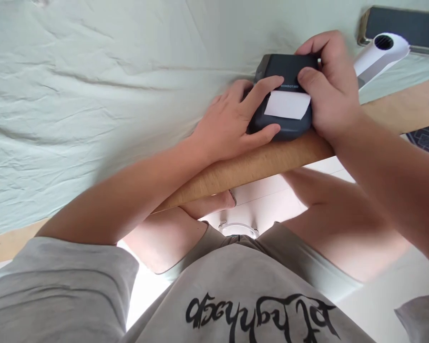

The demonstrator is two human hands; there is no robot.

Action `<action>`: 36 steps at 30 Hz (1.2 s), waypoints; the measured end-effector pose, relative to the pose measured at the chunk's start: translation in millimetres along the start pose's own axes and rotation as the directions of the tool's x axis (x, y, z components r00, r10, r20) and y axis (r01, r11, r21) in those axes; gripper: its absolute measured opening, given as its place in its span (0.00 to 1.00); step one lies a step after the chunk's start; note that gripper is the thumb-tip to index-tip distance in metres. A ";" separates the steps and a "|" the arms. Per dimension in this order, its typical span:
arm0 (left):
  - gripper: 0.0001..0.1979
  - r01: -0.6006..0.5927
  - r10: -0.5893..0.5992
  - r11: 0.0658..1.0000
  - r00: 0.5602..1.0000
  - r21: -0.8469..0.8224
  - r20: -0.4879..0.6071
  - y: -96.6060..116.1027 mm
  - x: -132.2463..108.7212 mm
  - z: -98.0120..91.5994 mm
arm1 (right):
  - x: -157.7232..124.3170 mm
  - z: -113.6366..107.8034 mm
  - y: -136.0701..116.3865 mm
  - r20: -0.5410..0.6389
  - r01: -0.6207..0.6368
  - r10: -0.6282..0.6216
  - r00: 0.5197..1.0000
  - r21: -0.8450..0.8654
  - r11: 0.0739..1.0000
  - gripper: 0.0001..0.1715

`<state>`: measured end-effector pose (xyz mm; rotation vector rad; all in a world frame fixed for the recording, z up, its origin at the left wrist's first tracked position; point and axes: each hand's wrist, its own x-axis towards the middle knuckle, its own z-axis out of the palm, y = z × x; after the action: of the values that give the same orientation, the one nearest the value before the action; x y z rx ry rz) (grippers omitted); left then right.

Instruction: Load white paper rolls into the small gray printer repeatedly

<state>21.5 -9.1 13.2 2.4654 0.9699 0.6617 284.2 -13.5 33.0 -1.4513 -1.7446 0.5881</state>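
Note:
A dark label printer (289, 69) rests at the table's front edge, with a white paper label (288, 105) lying across its slot. My left hand (232, 112) holds the printer's left side, index finger on the lid and thumb along the front. Around the right rear corner wraps my right hand (332, 83), its thumb pressed on the top and its fingers behind. The undersides of both palms are hidden. Just right of my right hand lies a white paper roll (377, 55) with a dark core opening.
A wrinkled pale green cloth (110, 85) covers the table, leaving a wooden edge strip (214, 178) bare. At the far right is a dark flat rectangular object (407, 28). My legs are under the table edge, above a pale floor. A dark patterned item (427, 139) shows at right.

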 end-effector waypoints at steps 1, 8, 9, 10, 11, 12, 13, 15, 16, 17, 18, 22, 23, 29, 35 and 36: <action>0.41 -0.016 0.016 1.000 1.000 0.000 -0.008 -2.2 -1.4 -0.1 | -0.1 0.4 -1.2 0.005 -0.006 0.007 1.000 -0.004 1.000 0.17; 0.42 -0.048 0.046 0.998 0.998 0.038 0.052 -10.3 -7.8 -9.8 | -7.4 0.1 -8.2 0.026 -0.058 0.057 0.998 0.026 0.998 0.21; 0.43 -0.057 0.054 0.998 0.996 0.041 0.065 -9.8 -7.5 -10.4 | -8.8 -0.6 -8.3 0.031 -0.064 0.063 0.998 0.036 0.997 0.22; 0.43 -0.059 0.056 0.997 0.996 0.043 0.074 -9.2 -7.1 -10.5 | -10.1 -1.1 -8.0 0.036 -0.067 0.066 0.997 0.047 0.997 0.23; 0.43 -0.058 0.055 0.997 0.995 0.043 0.080 -8.5 -6.7 -10.2 | -11.0 -1.3 -7.5 0.039 -0.069 0.066 0.997 0.053 0.996 0.23; 0.43 -0.056 0.052 0.997 0.995 0.046 0.087 -7.9 -6.4 -9.7 | -11.6 -1.1 -6.9 0.040 -0.067 0.065 0.997 0.053 0.996 0.23; 0.43 -0.052 0.048 0.997 0.995 0.049 0.092 -7.3 -6.1 -9.3 | -11.8 -0.6 -6.4 0.040 -0.063 0.061 0.997 0.048 0.997 0.23; 0.44 -0.040 0.035 0.998 0.995 0.057 0.094 -5.4 -5.9 -9.3 | -11.0 1.2 -6.0 0.033 -0.040 0.039 0.999 0.030 0.999 0.23; 0.44 -0.035 0.030 0.998 0.995 0.060 0.090 -4.0 -6.0 -9.9 | -10.3 2.1 -6.1 0.030 -0.026 0.025 0.999 0.020 0.999 0.22; 0.43 -0.031 0.026 0.997 0.996 0.063 0.085 -2.3 -6.4 -10.7 | -9.4 2.9 -6.5 0.029 -0.013 0.012 0.999 0.011 1.000 0.21; 0.43 -0.027 0.022 0.997 0.997 0.066 0.080 -0.2 -6.9 -11.7 | -8.5 3.4 -7.1 0.031 -0.003 0.003 1.000 0.003 1.000 0.20; 0.41 -0.007 0.001 0.995 0.998 0.095 0.058 8.2 -9.6 -14.1 | -6.1 3.0 -10.8 0.053 0.007 -0.005 0.999 -0.034 0.999 0.19; 0.43 0.001 -0.006 0.995 0.999 0.102 0.048 9.3 -10.3 -13.7 | -6.0 2.8 -11.9 0.059 0.007 -0.005 0.998 -0.041 0.999 0.19; 0.54 -0.004 0.003 0.996 1.000 0.093 0.013 4.3 -11.5 -9.3 | -7.5 5.2 -18.4 0.045 -0.023 0.023 0.999 -0.005 1.000 0.13; 0.50 -0.016 0.014 0.992 1.000 0.129 0.010 9.0 -22.0 -14.5 | -11.7 5.0 -19.0 0.106 0.005 -0.013 0.994 0.073 0.997 0.20; 0.51 -0.032 0.031 0.992 1.000 0.125 0.004 10.3 -24.3 -16.3 | -12.6 3.9 -19.5 0.125 0.013 -0.023 0.992 0.080 0.997 0.21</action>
<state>2.0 -30.2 25.0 2.5944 1.0017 0.6263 269.9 -29.8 42.1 -1.3681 -1.8089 0.7446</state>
